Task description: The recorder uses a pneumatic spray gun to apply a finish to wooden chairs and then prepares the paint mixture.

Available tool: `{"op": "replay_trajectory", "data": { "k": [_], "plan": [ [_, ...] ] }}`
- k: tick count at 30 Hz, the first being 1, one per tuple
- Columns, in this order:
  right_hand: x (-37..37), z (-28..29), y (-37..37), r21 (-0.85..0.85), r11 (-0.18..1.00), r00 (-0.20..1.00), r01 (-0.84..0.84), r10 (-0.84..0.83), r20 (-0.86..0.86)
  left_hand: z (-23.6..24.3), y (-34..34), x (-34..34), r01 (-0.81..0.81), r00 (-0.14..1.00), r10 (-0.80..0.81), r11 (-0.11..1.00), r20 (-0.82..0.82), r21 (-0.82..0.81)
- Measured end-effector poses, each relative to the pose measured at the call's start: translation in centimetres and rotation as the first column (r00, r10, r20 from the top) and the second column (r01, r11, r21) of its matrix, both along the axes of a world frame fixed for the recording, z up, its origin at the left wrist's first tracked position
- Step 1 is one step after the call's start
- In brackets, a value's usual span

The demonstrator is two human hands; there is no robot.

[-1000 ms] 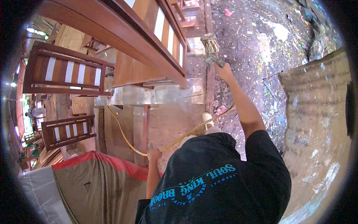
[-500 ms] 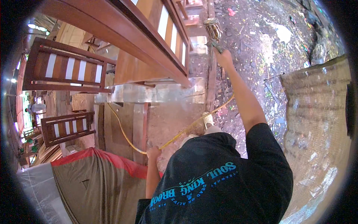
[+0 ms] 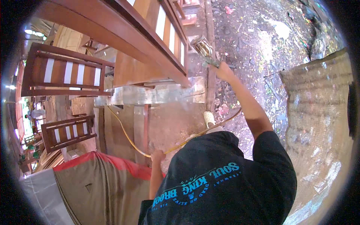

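At upper centre, the right hand (image 3: 224, 71) grips a spray gun (image 3: 204, 49), its long axis slanting up and left, just right of the large brown wooden piece (image 3: 108, 36); the left hand (image 3: 158, 155), farther off at lower centre, clasps a yellow hose (image 3: 128, 138).

A draped brown cloth with a red border (image 3: 112, 191) adjoins grey plastic sheeting (image 3: 42, 193); at right, a tan woven mesh screen (image 3: 318, 120) edges dark, leaf-strewn ground (image 3: 245, 41) bearing a pink scrap (image 3: 228, 10).
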State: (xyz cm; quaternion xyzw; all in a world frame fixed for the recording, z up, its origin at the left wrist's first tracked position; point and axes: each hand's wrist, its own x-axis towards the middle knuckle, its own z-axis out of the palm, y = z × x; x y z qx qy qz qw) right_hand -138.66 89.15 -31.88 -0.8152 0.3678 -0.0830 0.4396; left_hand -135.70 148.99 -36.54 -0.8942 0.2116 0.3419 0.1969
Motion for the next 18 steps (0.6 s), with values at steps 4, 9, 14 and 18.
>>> {"op": "replay_trajectory", "data": {
  "k": [4, 9, 14, 18],
  "plan": [
    [-3.3, 0.6, 0.4, -0.050, 0.999, 1.000, 0.005, -0.005, 0.002, -2.0, 0.8, 0.6, 0.003, 0.999, -0.003, 1.000, -0.045, 0.005],
    [-3.7, -0.6, 0.0, -0.080, 0.974, 0.973, 0.211, -0.201, 0.117, -3.6, 2.5, 1.2, 0.053, 0.990, -0.042, 0.995, -0.138, 0.079],
    [-1.6, 0.4, 0.2, -0.019, 0.870, 0.846, 0.493, -0.474, 0.243, -3.5, 6.9, 3.0, -0.094, 0.985, 0.117, 0.978, -0.123, 0.184],
    [-0.4, 1.7, -0.5, 0.130, 0.862, 0.803, 0.489, -0.503, 0.320, -3.3, 8.2, 3.7, -0.132, 0.991, 0.131, 0.991, -0.038, -0.019]
  ]
}}
